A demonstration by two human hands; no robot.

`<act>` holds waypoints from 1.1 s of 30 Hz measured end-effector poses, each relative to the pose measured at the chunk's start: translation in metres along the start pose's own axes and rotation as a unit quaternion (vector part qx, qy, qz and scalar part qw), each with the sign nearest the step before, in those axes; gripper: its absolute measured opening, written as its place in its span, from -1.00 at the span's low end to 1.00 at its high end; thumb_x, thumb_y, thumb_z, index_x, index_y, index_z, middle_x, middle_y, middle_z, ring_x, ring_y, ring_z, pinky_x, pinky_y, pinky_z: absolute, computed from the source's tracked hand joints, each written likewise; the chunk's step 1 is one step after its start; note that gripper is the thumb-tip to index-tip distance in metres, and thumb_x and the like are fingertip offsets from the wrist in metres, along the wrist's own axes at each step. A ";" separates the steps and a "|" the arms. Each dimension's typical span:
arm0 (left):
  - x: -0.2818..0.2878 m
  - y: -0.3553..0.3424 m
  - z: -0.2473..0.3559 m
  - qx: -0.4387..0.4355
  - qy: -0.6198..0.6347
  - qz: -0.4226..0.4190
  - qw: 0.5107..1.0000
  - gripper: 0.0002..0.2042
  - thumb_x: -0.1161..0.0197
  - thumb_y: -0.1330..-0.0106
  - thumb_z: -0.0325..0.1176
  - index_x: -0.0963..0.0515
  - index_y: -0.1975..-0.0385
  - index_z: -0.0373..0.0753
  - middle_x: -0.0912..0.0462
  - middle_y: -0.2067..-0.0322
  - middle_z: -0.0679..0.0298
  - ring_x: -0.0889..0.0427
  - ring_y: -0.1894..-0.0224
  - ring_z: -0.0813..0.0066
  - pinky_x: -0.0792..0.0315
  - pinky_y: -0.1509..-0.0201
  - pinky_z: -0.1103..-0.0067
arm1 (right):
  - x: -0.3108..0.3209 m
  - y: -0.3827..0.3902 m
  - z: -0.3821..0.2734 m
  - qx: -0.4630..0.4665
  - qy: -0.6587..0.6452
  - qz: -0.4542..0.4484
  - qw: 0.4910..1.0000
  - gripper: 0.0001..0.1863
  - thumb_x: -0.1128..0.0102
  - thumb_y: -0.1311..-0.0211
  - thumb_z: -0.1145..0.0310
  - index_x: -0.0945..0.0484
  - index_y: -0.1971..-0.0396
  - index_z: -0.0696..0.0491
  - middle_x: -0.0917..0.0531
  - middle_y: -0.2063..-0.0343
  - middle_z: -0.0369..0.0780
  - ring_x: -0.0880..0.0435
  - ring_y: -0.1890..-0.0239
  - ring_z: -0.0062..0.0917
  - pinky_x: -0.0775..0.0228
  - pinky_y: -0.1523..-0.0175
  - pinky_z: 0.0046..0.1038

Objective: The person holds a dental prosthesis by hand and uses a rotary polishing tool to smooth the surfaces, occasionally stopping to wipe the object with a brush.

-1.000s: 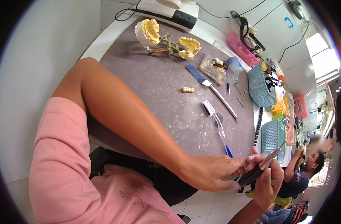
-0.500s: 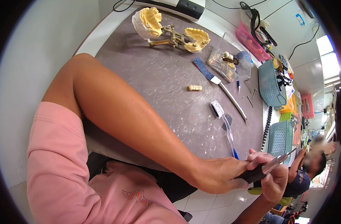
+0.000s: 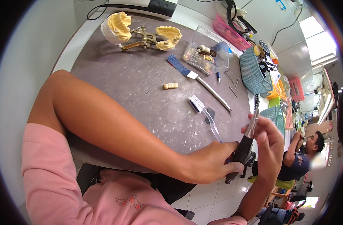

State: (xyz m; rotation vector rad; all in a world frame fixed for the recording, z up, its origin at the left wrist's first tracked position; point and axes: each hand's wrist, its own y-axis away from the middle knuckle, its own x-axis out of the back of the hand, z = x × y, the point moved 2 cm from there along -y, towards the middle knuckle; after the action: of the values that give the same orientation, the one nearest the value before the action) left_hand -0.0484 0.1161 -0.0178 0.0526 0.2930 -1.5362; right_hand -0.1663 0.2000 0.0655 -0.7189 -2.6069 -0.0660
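My left hand [image 3: 212, 163] is closed round the black body of a handpiece [image 3: 243, 147] with a silver metal nose, held upright at the table's front right. My right hand [image 3: 268, 144] has its fingers curled behind that metal nose, thumb raised beside it. Left of the handpiece lie a white-bristled brush [image 3: 197, 105], a long metal tool with a blue strip [image 3: 212, 90] and a short row of cream artificial teeth [image 3: 170, 86]. Two yellow dental casts [image 3: 167, 38] on a brass articulator [image 3: 141, 38] stand at the back.
On the grey tabletop [image 3: 122, 78] are a clear box [image 3: 205, 56] and loose pins [image 3: 236, 84]. Along the right edge stand teal baskets [image 3: 254, 73] and a pink bin [image 3: 227, 30]. A co-worker [image 3: 297, 159] sits at the right. A coiled cord [image 3: 256, 101] runs beside the baskets.
Both hands are still together, but the handpiece has tilted from diagonal to nearly upright. My right hand has risen and its thumb has lifted. The view has shifted, moving the table leftward.
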 end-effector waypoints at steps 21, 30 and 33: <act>0.005 0.004 0.003 0.020 -0.039 -0.010 0.999 -0.70 -0.20 -0.35 -0.28 -0.41 0.12 -0.41 -0.69 0.37 0.00 -0.70 0.25 0.13 -0.50 0.10 0.36 | -0.003 -0.098 0.040 0.146 0.404 0.122 0.895 -0.88 -0.24 -0.21 0.44 -0.66 0.31 0.16 -0.73 0.43 -0.15 -0.73 0.43 -0.42 -0.53 0.23 -0.45; 0.004 0.003 0.001 0.007 -0.043 -0.004 0.999 -0.72 -0.20 -0.36 -0.29 -0.41 0.14 -0.39 -0.69 0.33 0.01 -0.71 0.25 0.22 -0.53 0.07 0.41 | -0.008 -0.109 0.056 0.165 0.445 0.062 0.878 -0.87 -0.24 -0.12 0.51 -0.66 0.31 0.16 -0.70 0.37 -0.09 -0.71 0.35 -0.28 -0.51 0.18 -0.36; 0.006 0.004 0.004 0.036 -0.035 -0.023 0.998 -0.73 -0.21 -0.36 -0.29 -0.41 0.15 -0.38 -0.68 0.30 0.04 -0.70 0.21 0.29 -0.53 0.02 0.43 | -0.001 -0.115 0.055 0.120 0.398 0.033 0.909 -0.85 -0.25 -0.08 0.50 -0.66 0.32 0.18 -0.71 0.42 -0.10 -0.72 0.36 -0.35 -0.51 0.17 -0.40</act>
State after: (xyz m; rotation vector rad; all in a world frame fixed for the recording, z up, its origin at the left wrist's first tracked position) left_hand -0.0441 0.1098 -0.0155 0.0480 0.1847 -1.5907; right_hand -0.2445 0.1085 0.0231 -0.5368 -1.7670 -0.0117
